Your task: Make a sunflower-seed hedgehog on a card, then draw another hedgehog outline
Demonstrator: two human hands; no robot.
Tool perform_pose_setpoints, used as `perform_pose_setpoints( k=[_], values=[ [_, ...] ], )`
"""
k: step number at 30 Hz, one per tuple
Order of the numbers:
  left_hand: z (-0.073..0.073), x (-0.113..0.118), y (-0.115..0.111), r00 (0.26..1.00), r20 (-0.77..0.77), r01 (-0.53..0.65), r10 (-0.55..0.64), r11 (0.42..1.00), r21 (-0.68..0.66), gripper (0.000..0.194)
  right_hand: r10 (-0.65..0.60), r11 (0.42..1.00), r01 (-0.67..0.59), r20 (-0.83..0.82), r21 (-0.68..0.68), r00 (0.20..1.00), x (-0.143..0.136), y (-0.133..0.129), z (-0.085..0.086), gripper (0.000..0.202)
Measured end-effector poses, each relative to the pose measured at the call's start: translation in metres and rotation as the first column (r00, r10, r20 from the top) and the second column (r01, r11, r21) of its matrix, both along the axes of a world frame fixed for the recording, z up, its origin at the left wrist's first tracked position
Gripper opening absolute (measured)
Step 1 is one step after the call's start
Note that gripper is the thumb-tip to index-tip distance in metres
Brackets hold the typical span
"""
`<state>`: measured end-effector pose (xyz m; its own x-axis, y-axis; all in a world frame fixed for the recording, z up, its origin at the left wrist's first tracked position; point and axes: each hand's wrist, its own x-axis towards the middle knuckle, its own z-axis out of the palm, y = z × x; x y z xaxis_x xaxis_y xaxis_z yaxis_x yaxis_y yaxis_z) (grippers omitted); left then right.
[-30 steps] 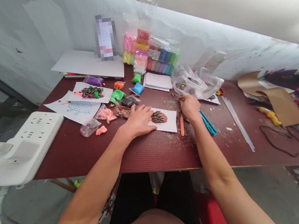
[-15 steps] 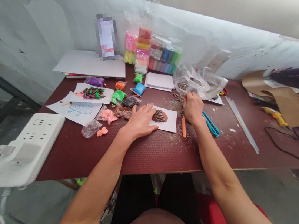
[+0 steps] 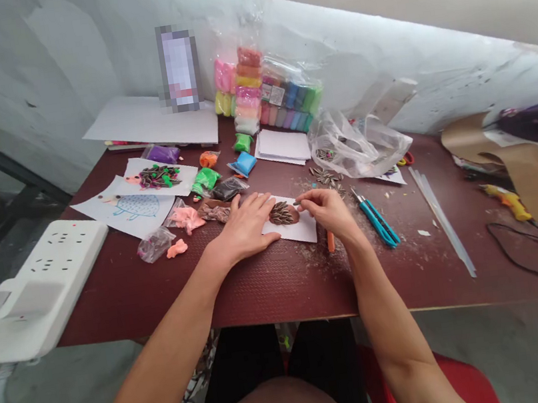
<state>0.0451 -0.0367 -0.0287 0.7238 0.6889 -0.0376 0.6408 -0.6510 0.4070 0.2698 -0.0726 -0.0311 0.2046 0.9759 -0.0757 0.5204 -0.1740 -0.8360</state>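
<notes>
My left hand (image 3: 248,226) lies flat with its fingers spread, holding down the left part of a white card (image 3: 307,228). On the card sits a flattened lump of brown clay (image 3: 293,212), its left part covered by overlapping striped sunflower seeds (image 3: 280,214). My right hand (image 3: 327,209) is at the clay's right edge, thumb and forefinger pinched on a small sunflower seed (image 3: 297,203). A loose pile of sunflower seeds (image 3: 327,177) lies beyond that hand. An orange-handled tool (image 3: 330,241) is partly hidden beneath the right hand.
Turquoise pliers (image 3: 377,220) and clear glue sticks (image 3: 441,223) lie to the right, with a yellow glue gun (image 3: 507,201) farther off. Clay packets (image 3: 204,181) and a hedgehog drawing (image 3: 133,207) are at left. A power strip (image 3: 47,275) stands at the left edge.
My right hand has moved left and nearer from the seed pile to the clay, bringing a seed. The left hand stays on the card. The view has shifted slightly.
</notes>
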Motion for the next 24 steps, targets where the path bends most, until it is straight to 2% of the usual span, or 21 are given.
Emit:
perform_pose_setpoints(
  k=[3,8,15,24],
  values=[
    [-0.0007,-0.0001,-0.0005,1.000,0.011,0.011,-0.011,1.000,0.003,0.072,-0.035,0.999,0.034,-0.043,-0.016,0.998,-0.0074,-0.0030,-0.0011,0.020],
    [-0.0027,0.0012,-0.0014,0.998,0.026,0.065,-0.065,0.998,-0.004,0.069,-0.078,0.997,0.077,0.075,0.013,0.994,-0.0072,-0.0019,0.0000,0.014],
    [-0.0034,0.0028,-0.0028,0.997,-0.011,0.072,-0.072,0.997,-0.016,0.068,-0.081,0.996,0.086,0.154,-0.027,0.985,-0.0094,0.0017,0.0002,0.017],
    [-0.0045,0.0022,-0.0016,0.997,0.020,0.072,-0.072,0.997,-0.038,0.067,-0.068,0.993,0.088,0.231,-0.075,0.971,-0.0120,0.0046,-0.0007,0.021]
  ],
)
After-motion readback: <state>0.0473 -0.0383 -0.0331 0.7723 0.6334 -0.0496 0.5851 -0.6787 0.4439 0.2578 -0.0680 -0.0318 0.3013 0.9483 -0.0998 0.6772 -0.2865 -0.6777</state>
